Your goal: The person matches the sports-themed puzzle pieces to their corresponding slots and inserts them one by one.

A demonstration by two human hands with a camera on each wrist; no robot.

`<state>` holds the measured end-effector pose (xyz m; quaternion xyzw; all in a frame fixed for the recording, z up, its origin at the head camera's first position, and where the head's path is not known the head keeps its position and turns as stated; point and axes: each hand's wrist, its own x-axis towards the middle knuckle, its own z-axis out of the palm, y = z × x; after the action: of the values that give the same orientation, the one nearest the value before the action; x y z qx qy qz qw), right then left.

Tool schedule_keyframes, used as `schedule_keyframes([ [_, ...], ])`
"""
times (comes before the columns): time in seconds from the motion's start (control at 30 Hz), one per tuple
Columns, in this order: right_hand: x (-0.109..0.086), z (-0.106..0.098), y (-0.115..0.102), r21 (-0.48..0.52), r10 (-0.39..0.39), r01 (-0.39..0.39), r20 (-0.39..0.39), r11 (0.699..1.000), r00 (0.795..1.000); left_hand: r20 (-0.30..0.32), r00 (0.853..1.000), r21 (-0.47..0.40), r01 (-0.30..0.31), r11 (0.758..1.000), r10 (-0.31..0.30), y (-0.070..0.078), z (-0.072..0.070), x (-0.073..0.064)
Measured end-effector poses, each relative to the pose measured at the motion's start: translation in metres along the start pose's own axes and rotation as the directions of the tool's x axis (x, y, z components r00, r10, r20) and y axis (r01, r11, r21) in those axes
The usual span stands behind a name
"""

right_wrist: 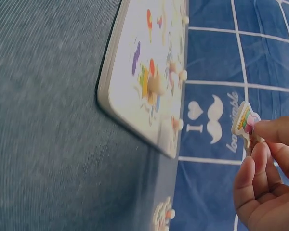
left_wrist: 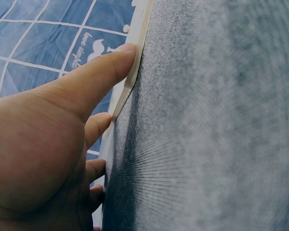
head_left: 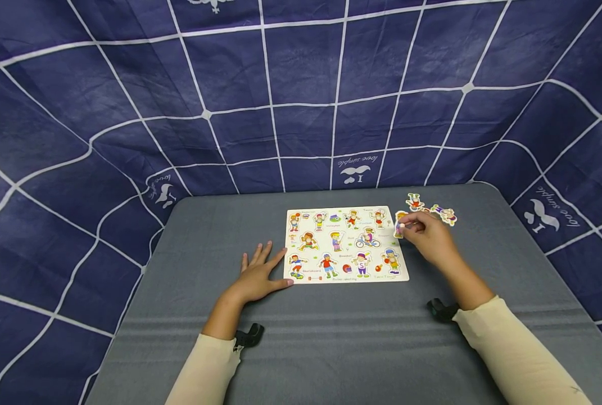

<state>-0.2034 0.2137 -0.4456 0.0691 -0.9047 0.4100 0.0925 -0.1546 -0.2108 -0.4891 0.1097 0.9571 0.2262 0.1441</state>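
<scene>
One puzzle board (head_left: 323,242) shows eleven large figures. The left hand (head_left: 257,278), fingers spread, touches its left edge. The right hand (head_left: 429,233) pinches one puzzle piece (head_left: 398,230) by its right edge. Beyond lie two loose pieces (head_left: 415,201), perhaps a third, partly hidden. The right wrist view shows knobs (right_wrist: 156,85) more clearly.

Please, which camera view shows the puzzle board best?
The head view, because nearly the whole puzzle board shows there from above. The left wrist view shows mainly its edge, which the left hand touches; the right wrist view shows only part, steeply slanted.
</scene>
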Motion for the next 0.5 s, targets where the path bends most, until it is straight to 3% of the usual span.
schedule_keyframes([
  [0.5,0.006,0.025,-0.018,0.027,-0.012,0.011,0.062,1.000,0.998,-0.001,1.000,-0.017,-0.002,1.000,0.002,0.000,-0.002,-0.002],
])
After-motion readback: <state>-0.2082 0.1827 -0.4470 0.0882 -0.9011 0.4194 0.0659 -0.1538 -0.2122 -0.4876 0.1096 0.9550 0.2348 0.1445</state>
